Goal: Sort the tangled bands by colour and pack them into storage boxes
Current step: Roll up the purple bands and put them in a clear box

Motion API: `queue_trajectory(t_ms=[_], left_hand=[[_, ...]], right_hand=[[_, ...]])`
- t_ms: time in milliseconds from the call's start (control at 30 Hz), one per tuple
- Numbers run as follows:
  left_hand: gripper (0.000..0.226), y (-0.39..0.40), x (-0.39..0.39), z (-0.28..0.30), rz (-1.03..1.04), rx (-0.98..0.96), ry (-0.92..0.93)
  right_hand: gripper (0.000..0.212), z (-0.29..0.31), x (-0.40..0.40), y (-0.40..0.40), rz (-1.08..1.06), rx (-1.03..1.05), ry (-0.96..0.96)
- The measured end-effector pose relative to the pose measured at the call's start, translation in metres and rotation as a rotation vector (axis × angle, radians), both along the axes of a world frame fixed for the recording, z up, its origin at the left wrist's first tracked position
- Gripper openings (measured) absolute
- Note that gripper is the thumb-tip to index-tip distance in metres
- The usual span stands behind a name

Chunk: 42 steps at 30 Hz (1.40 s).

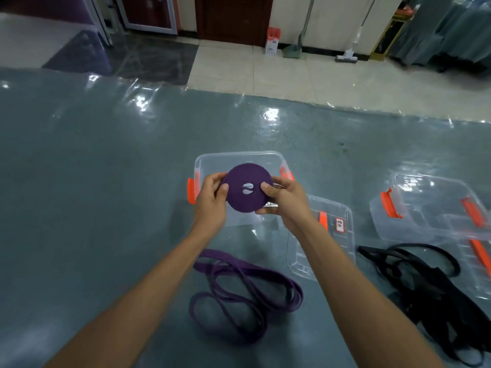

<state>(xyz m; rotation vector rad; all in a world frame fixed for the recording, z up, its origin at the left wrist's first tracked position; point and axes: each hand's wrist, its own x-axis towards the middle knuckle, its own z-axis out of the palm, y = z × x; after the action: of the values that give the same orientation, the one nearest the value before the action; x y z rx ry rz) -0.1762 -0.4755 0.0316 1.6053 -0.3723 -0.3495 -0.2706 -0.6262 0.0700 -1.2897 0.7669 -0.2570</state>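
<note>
Above the open storage box (239, 159), in the head view, you are holding a purple band rolled into a flat coil (248, 192). Your left hand (212, 203) is pinching its left edge, thumb on the upper face and the other fingers behind. Your right hand (285, 200) is pinching the right side, the thumb lying near the small hole in the middle. Both grips are pressed on the coil, not spread.

Nearer to you on the desk (79, 181), a loose purple band (247, 285) is lying in wide loops, still not rolled. To the right of it a heap of black bands (425, 282) is lying tangled, near a second clear box (430, 208). A clear lid (324, 235) is resting between the two boxes.

The coil is looking soft and light, probably rubbery, so I think it is wanting to spring open if you are loosening one side. It seems better to be keeping the pinch on both rims, across the layers, and lowering it flat into the box under it. The orange latches (191, 189) are standing open.
</note>
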Motion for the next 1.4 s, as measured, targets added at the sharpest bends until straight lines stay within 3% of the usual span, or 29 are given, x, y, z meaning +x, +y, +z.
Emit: queue_trajectory(t_ms=[167,400,533,800,1067,1233,1333,1400], left_hand=[[0.029,-0.019,0.037,-0.008,-0.055,0.234,0.008],[0.055,-0.03,0.07,-0.025,-0.126,0.673,-0.277],[0.043,-0.037,0.074,-0.02,-0.256,0.652,-0.138],[0.022,-0.058,0.086,-0.037,-0.275,0.85,0.075],[0.055,-0.072,0.09,-0.067,-0.306,1.172,0.089],[0.06,-0.076,0.087,-0.08,-0.328,1.179,0.059],[0.057,-0.076,0.089,-0.083,-0.373,1.24,0.032],[0.053,-0.075,0.089,-0.084,-0.4,1.266,0.009]], right_hand=[[0.027,-0.02,0.037,-0.026,0.05,0.091,0.084],[0.024,-0.051,0.063,-0.052,0.141,0.172,0.158],[0.024,-0.063,0.072,-0.067,0.195,0.151,0.225],[0.025,-0.09,0.106,-0.07,0.311,0.105,0.383],[0.031,-0.114,0.132,-0.058,0.446,0.082,0.506],[0.024,-0.13,0.134,-0.058,0.456,0.074,0.537],[0.021,-0.139,0.136,-0.055,0.465,-0.021,0.56],[0.02,-0.146,0.138,-0.054,0.509,-0.235,0.575]])
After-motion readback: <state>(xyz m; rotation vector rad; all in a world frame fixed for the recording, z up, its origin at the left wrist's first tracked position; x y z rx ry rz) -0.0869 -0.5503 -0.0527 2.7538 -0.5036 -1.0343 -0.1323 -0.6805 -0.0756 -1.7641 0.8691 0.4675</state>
